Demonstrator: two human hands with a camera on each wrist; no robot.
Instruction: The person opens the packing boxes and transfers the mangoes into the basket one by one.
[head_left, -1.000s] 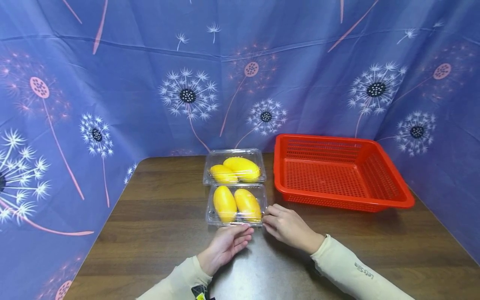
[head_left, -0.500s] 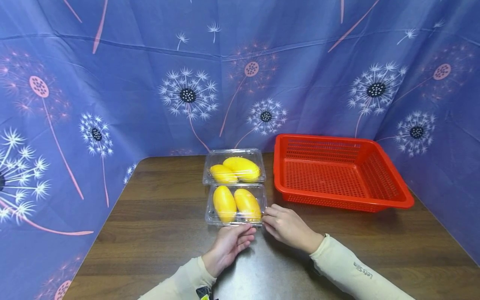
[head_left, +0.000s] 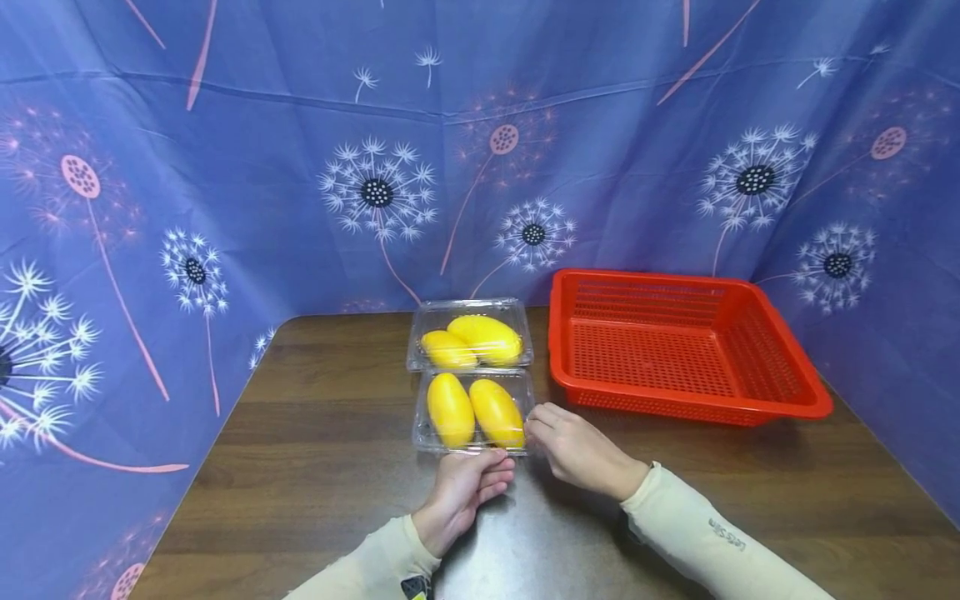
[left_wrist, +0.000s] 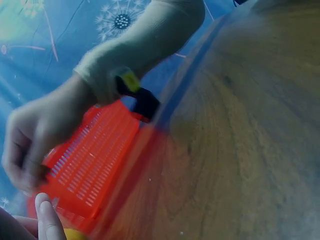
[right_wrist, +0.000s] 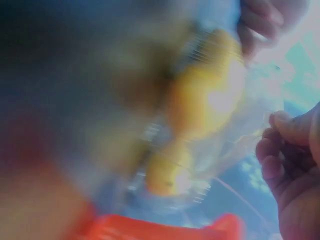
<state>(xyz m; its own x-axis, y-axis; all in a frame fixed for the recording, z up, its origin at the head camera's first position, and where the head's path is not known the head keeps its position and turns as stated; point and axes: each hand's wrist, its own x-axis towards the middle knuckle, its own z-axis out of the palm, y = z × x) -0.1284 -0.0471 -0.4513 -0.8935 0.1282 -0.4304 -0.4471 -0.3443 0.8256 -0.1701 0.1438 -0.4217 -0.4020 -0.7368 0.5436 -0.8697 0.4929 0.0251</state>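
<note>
Two clear plastic clamshell boxes stand one behind the other at the table's middle. The nearer box [head_left: 422,425] holds two yellow mangoes [head_left: 451,410]; the farther box [head_left: 420,312] holds two more. My left hand [head_left: 463,492] is at the nearer box's front rim, thumb on top and the other fingers lower, gripping the edge. At that box's front right corner, my right hand [head_left: 573,446] pinches the lid's edge between thumb and fingers. In the right wrist view, the clear film-like lid [right_wrist: 240,145] stretches towards the right hand's fingertips, though much there is blurred.
A red slotted plastic basket [head_left: 645,354] stands at the back right of the wooden table [head_left: 315,467], with nothing in it. A blue curtain [head_left: 285,183] with dandelion prints hangs behind the table and along both sides.
My left hand has slid slightly right along the box's front rim. My right hand stays at the corner, its fingers slightly shifted, and the shine over the nearer mangoes has lessened.
</note>
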